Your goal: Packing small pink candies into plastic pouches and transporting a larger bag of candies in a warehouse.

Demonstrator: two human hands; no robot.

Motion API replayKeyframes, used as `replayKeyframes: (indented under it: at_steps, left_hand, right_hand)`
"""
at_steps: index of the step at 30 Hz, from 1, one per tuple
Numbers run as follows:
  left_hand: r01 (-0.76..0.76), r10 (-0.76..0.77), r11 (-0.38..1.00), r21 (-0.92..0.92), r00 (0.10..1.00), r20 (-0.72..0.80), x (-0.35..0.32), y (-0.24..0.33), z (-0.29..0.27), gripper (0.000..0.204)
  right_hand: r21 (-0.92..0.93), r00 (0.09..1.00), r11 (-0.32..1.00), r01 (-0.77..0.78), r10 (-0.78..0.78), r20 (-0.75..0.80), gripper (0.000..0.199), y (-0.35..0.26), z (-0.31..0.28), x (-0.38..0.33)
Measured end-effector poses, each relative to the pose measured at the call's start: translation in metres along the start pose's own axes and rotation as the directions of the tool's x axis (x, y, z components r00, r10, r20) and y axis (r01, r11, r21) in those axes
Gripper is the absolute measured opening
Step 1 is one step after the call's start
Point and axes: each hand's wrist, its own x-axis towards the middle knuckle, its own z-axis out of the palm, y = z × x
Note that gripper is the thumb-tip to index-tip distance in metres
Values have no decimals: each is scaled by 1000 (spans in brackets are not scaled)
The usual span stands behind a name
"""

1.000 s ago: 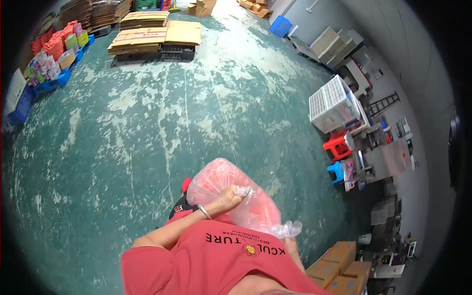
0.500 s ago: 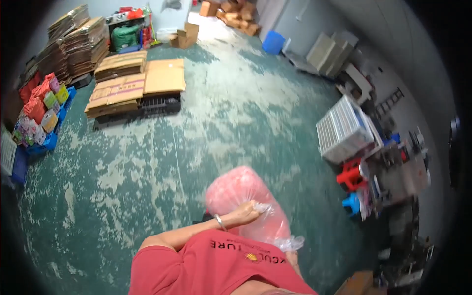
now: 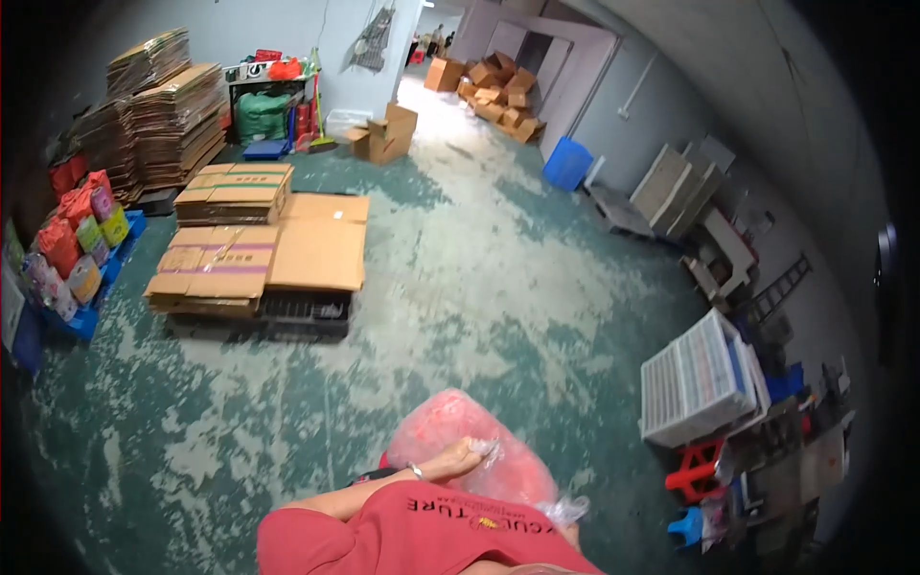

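A large clear plastic bag [image 3: 522, 476], stuffed with something pink, hangs in front of my body at the lower middle. The fingers of my left hand [image 3: 458, 460] are closed around a gathered bunch of its plastic on the upper side. At the bag's right end, another twisted tuft of plastic [image 3: 567, 508] sticks out. My right hand [image 3: 570, 533] is just below that tuft, closed on the bag. My red shirt covers most of that hand. What the pink contents are, I cannot make out.
Flattened cartons [image 3: 321, 240] lie on a black pallet [image 3: 307, 311] ahead left. Beyond are carton stacks [image 3: 177, 125] and an open box [image 3: 383, 134]. Bagged goods fill a blue pallet [image 3: 81, 321] at left. A white slatted crate [image 3: 695, 383] and red stool [image 3: 695, 470] stand right. Boxes [image 3: 498, 91] pile near the doorway.
My view has tilted up, so the floor, pallet and bag sit lower in the picture and the doorway shows. The cartons look slightly nearer. Both hands keep their hold on the bag.
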Motion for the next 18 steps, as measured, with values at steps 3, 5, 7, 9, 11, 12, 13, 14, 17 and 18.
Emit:
replayKeyframes:
  at_steps: [3,5,7,9,11,12,13,14,17,18]
  left_hand:
    - [-26,25,999,36,999,24,96,15,-59,27]
    - [7,-12,999,50,994,110,160,35,-102,24]
    - [-93,88,995,26,987,131,217,48,-141,24]
    - [-145,146,989,-13,984,100,273,23,-166,27]
    - [-328,337,938,-115,939,68,325,5,-192,33]
    - [-330,341,936,-121,937,75,348,-4,-205,33]
    - [-162,166,984,-81,985,46,379,-15,-219,34]
    - [13,-13,999,-45,1000,-5,410,-24,-241,35]
    - [213,-212,977,1,970,-121,498,-67,-308,36]
    - [224,-223,975,-9,967,-122,523,-72,-329,36]
  right_hand:
    - [58,991,997,-43,50,-122,13,-59,22,78]
    - [104,982,992,-70,87,-165,12,-100,38,120]
    - [-31,994,994,-107,106,-28,29,-166,51,156]
    - [-81,993,993,-85,91,79,32,-202,70,211]
    - [-422,965,867,264,-233,123,28,-149,80,333]
    - [-677,840,531,509,-479,255,24,-106,77,382]
    - [-678,834,525,514,-490,252,24,-123,82,422]
    - [-392,926,840,375,-361,113,23,-150,98,457]
    - [-4,996,996,94,-94,9,28,-325,144,481]
    - [-36,992,992,122,-123,-4,30,-387,158,483]
